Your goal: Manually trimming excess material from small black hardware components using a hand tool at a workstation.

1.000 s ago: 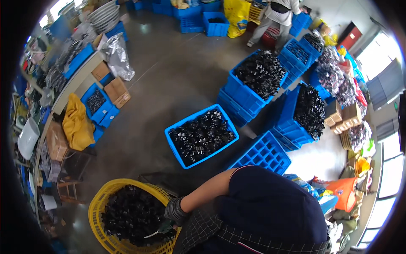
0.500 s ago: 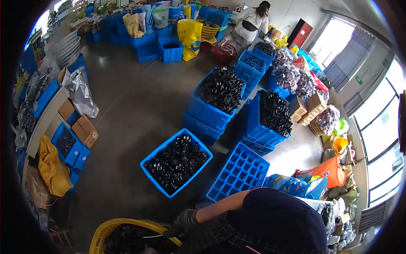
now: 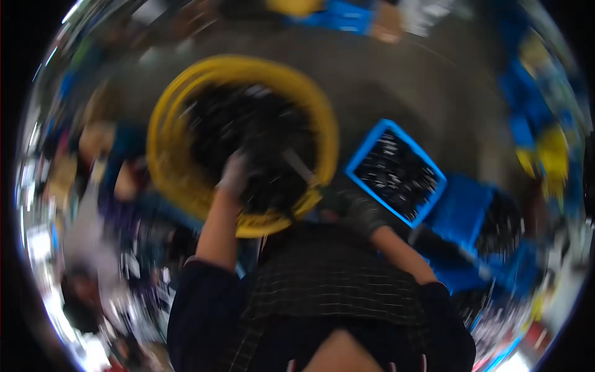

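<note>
Frame motion-blurred. Yellow basket (image 3: 186,93) holds a deep heap of dark pieces (image 3: 248,136); blue crate (image 3: 396,168) to its right is also loaded. Gloved left hand (image 3: 234,175) reaches into the heap; right hand (image 3: 359,214) sits at the basket's near rim; grip of either cannot be told. Judging by the full basket, most handling remains.

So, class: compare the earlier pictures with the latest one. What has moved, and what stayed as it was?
The view swung down: the yellow basket, earlier at the lower left edge, now sits centre frame, blurred. The gloved left hand remains in its dark parts; the gloved right hand, unseen before, appears by the rim, grip unclear. The blue crate of dark parts remains right of the basket.
</note>
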